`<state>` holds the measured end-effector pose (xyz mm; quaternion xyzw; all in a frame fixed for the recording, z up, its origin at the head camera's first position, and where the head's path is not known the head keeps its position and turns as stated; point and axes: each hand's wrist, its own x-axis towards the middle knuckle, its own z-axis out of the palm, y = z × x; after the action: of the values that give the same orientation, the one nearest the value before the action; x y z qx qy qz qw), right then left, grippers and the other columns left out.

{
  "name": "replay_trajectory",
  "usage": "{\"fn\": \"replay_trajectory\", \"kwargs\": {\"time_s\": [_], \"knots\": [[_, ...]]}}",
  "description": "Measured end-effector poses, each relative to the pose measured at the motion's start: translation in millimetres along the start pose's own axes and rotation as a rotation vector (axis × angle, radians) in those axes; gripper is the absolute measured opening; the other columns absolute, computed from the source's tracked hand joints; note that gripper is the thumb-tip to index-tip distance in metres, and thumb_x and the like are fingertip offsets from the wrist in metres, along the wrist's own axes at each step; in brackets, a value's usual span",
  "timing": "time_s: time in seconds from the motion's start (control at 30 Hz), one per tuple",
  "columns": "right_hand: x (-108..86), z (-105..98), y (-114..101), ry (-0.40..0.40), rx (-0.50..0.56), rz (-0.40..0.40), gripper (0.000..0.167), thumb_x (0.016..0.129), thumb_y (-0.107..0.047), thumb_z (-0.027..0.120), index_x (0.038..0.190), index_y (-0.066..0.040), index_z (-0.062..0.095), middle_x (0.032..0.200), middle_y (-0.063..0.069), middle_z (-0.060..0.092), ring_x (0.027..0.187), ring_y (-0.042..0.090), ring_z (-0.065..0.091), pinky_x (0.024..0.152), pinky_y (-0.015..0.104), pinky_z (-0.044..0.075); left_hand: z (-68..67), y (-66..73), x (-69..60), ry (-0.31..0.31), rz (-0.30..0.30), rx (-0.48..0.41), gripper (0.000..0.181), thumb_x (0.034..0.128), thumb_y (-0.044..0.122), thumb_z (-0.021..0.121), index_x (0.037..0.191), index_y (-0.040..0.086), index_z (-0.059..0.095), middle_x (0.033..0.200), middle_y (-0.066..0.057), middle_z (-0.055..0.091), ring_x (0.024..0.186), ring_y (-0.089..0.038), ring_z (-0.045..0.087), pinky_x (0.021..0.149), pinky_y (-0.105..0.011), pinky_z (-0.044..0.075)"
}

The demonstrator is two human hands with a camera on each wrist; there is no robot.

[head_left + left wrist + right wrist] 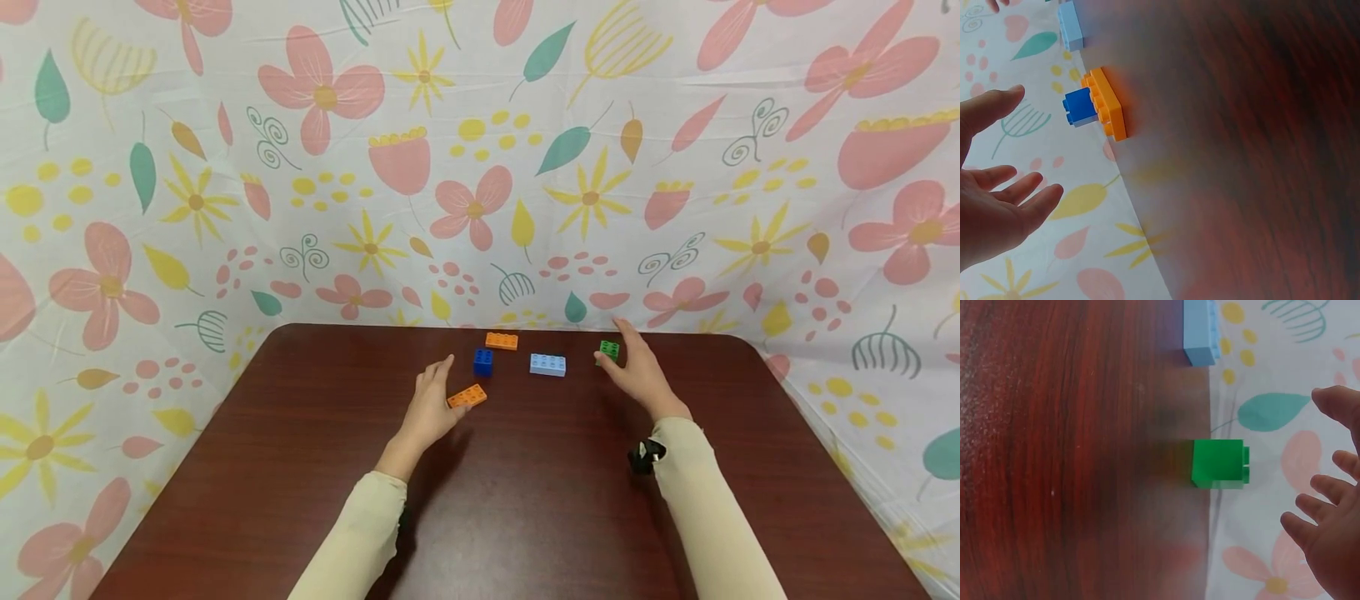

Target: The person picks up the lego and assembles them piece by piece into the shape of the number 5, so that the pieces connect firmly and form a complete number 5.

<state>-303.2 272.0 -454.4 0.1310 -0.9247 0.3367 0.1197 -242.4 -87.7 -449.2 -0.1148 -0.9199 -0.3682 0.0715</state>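
Observation:
My left hand (429, 407), fingers spread, is over the table beside the nearer orange brick (468, 396); the left wrist view shows a gap between them. Just behind that brick stands a small dark blue brick (483, 362). My right hand (639, 373) is close to a small green brick (608, 351), its thumb and fingers apart. In the right wrist view the green brick (1217, 464) stands studs up with nothing touching it. Between the hands lies a light blue brick (547, 365). Neither hand holds anything.
A second orange brick (502, 341) lies near the back edge of the dark brown table (525, 500). Behind the table hangs a white cloth (480, 283) printed with flowers and leaves. A small black object (647, 457) sits at the right wrist.

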Motion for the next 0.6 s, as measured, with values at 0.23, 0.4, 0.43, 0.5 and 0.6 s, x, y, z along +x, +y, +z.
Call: {"fn": "replay_trajectory", "kwargs": {"time_s": [0.23, 0.4, 0.43, 0.5, 0.6], "knots": [[2.3, 2.2, 9.1, -0.02, 0.034, 0.081, 0.077, 0.097, -0.029, 0.058, 0.154, -0.005, 0.013, 0.155, 0.025, 0.019, 0.138, 0.047, 0.022, 0.105, 0.064, 0.025, 2.7, -5.1, 3.2, -0.02, -0.053, -0.067, 0.082, 0.0801, 0.008, 0.078, 0.148, 0.005, 0.033, 0.145, -0.021, 0.039, 0.132, -0.043, 0.033, 0.103, -0.052, 0.038], [2.1, 5.4, 13.9, -0.021, 0.061, 0.113, 0.077, 0.098, -0.031, 0.056, 0.154, -0.004, 0.012, 0.155, 0.026, 0.017, 0.137, 0.049, 0.022, 0.104, 0.065, 0.025, 4.5, -8.2, 3.3, -0.038, -0.092, -0.101, 0.08, 0.0806, 0.007, 0.077, 0.148, 0.004, 0.033, 0.144, -0.022, 0.039, 0.135, -0.047, 0.029, 0.105, -0.055, 0.033], [1.5, 6.1, 14.1, -0.024, 0.072, 0.121, 0.077, 0.098, -0.031, 0.056, 0.154, -0.003, 0.012, 0.155, 0.027, 0.017, 0.137, 0.049, 0.022, 0.104, 0.065, 0.025, 4.8, -8.9, 3.3, -0.042, -0.098, -0.108, 0.08, 0.0805, 0.007, 0.077, 0.147, 0.003, 0.033, 0.144, -0.023, 0.04, 0.135, -0.047, 0.03, 0.106, -0.055, 0.033], [0.7, 7.5, 15.2, -0.027, 0.092, 0.136, 0.077, 0.098, -0.031, 0.056, 0.153, -0.002, 0.011, 0.155, 0.027, 0.017, 0.137, 0.049, 0.022, 0.104, 0.065, 0.025, 5.4, -9.9, 3.2, -0.048, -0.104, -0.127, 0.08, 0.0805, 0.006, 0.077, 0.147, 0.002, 0.034, 0.142, -0.024, 0.042, 0.133, -0.046, 0.033, 0.105, -0.055, 0.034], [-0.3, 9.3, 17.4, -0.028, 0.129, 0.163, 0.077, 0.098, -0.03, 0.056, 0.153, -0.002, 0.011, 0.154, 0.027, 0.018, 0.137, 0.049, 0.023, 0.103, 0.065, 0.027, 5.7, -11.4, 3.3, -0.056, -0.112, -0.147, 0.079, 0.0803, 0.007, 0.077, 0.146, 0.001, 0.034, 0.139, -0.024, 0.044, 0.129, -0.044, 0.038, 0.102, -0.054, 0.037]]}}
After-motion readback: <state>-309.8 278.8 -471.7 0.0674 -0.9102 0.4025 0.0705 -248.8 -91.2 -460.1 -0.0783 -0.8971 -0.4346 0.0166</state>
